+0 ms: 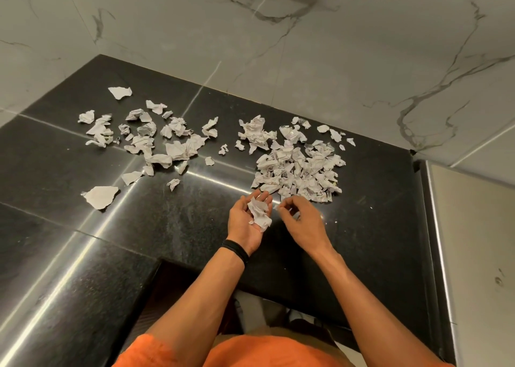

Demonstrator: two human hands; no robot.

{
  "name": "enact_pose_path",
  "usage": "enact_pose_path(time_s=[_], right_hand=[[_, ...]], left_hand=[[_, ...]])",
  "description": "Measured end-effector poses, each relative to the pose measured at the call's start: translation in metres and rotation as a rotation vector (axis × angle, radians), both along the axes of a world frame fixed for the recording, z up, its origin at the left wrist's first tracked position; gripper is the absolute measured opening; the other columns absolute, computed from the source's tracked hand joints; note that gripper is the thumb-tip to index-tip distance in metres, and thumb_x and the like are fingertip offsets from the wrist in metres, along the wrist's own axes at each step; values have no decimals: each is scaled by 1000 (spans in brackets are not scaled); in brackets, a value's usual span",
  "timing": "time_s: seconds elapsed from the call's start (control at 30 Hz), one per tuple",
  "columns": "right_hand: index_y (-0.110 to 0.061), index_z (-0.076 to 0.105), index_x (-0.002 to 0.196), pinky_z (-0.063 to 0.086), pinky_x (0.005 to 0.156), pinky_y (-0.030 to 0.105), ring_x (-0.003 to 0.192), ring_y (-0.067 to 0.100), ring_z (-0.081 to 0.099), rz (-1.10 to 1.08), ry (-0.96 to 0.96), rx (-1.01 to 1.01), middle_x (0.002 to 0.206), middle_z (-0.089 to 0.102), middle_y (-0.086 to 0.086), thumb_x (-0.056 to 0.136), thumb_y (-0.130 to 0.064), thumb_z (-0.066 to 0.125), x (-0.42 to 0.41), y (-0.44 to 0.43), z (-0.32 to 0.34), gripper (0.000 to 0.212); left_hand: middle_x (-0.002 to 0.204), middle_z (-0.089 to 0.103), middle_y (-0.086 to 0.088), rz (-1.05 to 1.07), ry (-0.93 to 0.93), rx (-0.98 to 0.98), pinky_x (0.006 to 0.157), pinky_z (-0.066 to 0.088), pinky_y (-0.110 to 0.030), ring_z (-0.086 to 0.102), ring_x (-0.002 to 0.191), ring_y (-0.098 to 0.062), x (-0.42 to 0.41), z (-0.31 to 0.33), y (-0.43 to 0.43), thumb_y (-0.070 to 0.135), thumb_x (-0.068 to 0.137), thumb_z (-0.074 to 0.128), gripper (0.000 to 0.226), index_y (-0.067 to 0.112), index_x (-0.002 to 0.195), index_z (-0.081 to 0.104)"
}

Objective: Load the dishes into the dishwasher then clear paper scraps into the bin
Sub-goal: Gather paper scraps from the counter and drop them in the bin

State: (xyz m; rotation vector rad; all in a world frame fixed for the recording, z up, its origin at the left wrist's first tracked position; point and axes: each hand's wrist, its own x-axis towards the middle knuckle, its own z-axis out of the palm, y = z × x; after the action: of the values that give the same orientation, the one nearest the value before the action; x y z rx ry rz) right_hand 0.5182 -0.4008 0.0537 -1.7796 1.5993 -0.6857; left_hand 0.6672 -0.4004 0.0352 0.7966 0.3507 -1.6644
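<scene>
Torn white paper scraps lie on a black stone counter [181, 227]. A dense heap of scraps [299, 168] sits just beyond my hands, and a looser scatter of scraps [156, 140] spreads to the left. My left hand [245, 224] lies palm up and cupped, with a few crumpled scraps [259, 213] resting in the palm. My right hand [302, 218] hovers beside it with fingers curled, pinching a small scrap [277, 207] at the fingertips. No dishes, dishwasher or bin are in view.
Marble-patterned wall tiles [250, 32] rise behind the counter. A large flat scrap [100, 196] lies alone at the left. The counter ends at a pale metal-edged panel [473, 255] on the right. A notch cuts into the counter's front edge [167, 263].
</scene>
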Motion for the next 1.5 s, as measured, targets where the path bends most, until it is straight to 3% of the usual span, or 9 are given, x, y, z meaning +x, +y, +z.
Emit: enact_pose_path(time_s=[0.13,0.27,0.47,0.57,0.8,1.03,1.13,1.27,1.5], right_hand=[[-27,76,97,43,76,14,90,5,58,138,-66,-50,94,66,-7,90,-21,72,15,-3,8,10],[-27,77,93,51,81,20,90,4,64,-59,-181,-40,95,73,-14,90,-18,72,11,-17,10,11],[-19,70,119,53,88,40,104,22,63,-35,390,-45,111,71,1,91,-35,71,-4,-48,-12,32],[-19,69,118,53,84,42,103,25,61,-6,466,-76,106,70,2,93,-33,69,1,-49,-16,28],[-21,74,111,46,72,20,91,5,64,-218,68,-48,100,72,-11,97,-38,67,-8,-32,-3,23],[-30,77,92,47,72,13,79,-5,63,-32,-189,80,88,73,-15,97,-35,68,11,-26,17,12],[-25,77,101,50,78,25,86,1,65,-148,-68,0,95,73,-15,97,-30,67,1,-43,7,12],[-25,74,112,52,88,37,103,16,63,-2,248,-33,108,73,-8,93,-25,68,-3,-61,-8,20],[-22,74,106,48,82,37,103,23,56,119,437,-109,103,73,-4,93,-30,68,-2,-65,-20,16]], left_hand=[[113,71,-16,-56,0,-39,95,53,-49,71,97,-33,-5,11,1,23,103,41,33,4,119,62],[137,62,-18,-6,45,-36,116,40,-46,60,126,-34,-3,8,-4,21,101,43,37,2,128,61],[137,61,-22,33,42,4,115,41,-41,58,130,-34,1,0,-4,21,103,44,41,-2,133,58],[134,63,-22,27,26,8,114,43,-42,60,127,-35,3,-2,-2,23,105,43,42,-2,136,57],[134,63,-22,-1,-21,12,116,40,-42,59,127,-35,7,-3,-8,22,104,45,38,-1,129,61],[125,68,-20,-101,-15,-39,115,41,-44,65,115,-33,-5,1,-15,21,101,48,30,3,119,64],[136,61,-23,-36,41,-19,113,44,-40,61,125,-33,-5,0,-16,20,102,45,40,-2,133,58],[136,60,-23,17,55,8,104,50,-40,61,123,-34,-1,1,-14,22,105,40,41,-3,132,58],[135,61,-23,27,32,19,103,50,-39,57,129,-34,9,-2,-12,26,108,36,44,-3,136,55]])
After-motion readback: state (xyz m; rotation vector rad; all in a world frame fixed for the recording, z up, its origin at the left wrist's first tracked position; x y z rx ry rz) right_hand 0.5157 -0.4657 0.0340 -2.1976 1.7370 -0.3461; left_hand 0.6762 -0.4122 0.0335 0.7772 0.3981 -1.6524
